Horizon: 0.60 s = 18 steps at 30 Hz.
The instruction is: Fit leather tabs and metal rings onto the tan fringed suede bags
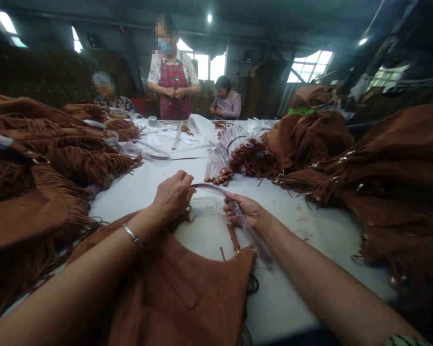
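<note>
A brown suede bag (pixel 216 283) lies on the white table in front of me, its curved opening facing away. Between my hands runs a bag strap (pixel 211 189), partly wrapped in clear plastic. My left hand (pixel 175 192), with a bracelet at the wrist, pinches the strap's left end above the bag's left corner. Closed around the wrapped part is my right hand (pixel 245 210), and the plastic-covered tail hangs below it. Near that hand, a short brown tab (pixel 233 237) stands at a metal ring on the bag's right corner. The left fingertips are partly hidden.
Fringed brown bags (pixel 57 144) are piled on the left, and more bags (pixel 400 168) on the right. Several plastic-wrapped straps (pixel 220 161) lie in a bundle beyond my hands. Across the white table (pixel 288 298) are three people, one standing in a checked apron (pixel 175 89).
</note>
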Each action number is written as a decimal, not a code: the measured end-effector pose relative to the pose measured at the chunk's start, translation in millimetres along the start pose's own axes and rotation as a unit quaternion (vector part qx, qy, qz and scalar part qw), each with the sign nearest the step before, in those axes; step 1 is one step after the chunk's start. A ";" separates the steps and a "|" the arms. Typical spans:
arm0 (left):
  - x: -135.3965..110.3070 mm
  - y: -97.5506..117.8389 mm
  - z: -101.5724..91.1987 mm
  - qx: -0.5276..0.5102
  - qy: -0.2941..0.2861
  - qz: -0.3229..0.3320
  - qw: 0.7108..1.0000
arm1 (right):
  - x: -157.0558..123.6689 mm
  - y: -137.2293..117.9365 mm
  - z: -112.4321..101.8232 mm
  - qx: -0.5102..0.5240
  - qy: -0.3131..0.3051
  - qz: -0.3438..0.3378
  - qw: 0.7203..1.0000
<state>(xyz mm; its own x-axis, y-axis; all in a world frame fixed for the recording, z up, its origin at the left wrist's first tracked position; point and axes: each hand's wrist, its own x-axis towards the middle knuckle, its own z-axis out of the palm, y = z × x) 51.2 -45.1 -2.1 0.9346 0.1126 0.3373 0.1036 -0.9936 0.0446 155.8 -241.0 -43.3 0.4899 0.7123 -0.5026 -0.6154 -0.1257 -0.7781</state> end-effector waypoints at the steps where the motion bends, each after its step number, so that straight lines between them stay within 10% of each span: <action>1: -3.0 8.2 -4.3 -0.038 0.006 -0.020 0.999 | 2.6 0.0 1.8 0.032 0.003 -0.001 0.999; 4: -11.8 32.4 -11.4 -0.262 -0.145 -0.071 0.951 | 8.5 -2.6 8.9 0.115 0.022 -0.017 0.993; 8: -21.2 61.4 -5.8 -0.528 -0.363 -0.086 0.763 | 15.1 -15.6 25.6 0.181 0.050 -0.056 0.981; 13: -27.3 88.3 2.6 -0.746 -0.385 -0.198 0.505 | 14.5 -30.1 51.0 0.178 0.045 -0.087 0.979; 18: -22.7 84.6 7.7 -0.771 -0.340 -0.268 0.467 | 9.2 -27.4 49.5 0.112 0.016 -0.054 0.992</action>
<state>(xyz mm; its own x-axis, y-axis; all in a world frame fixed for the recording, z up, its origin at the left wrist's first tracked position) 41.4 -131.7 -13.2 0.8612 -0.2066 -0.4643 0.5066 0.4217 0.7520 146.6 -196.9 -8.0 0.5772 0.6904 -0.4361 -0.6786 0.1084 -0.7265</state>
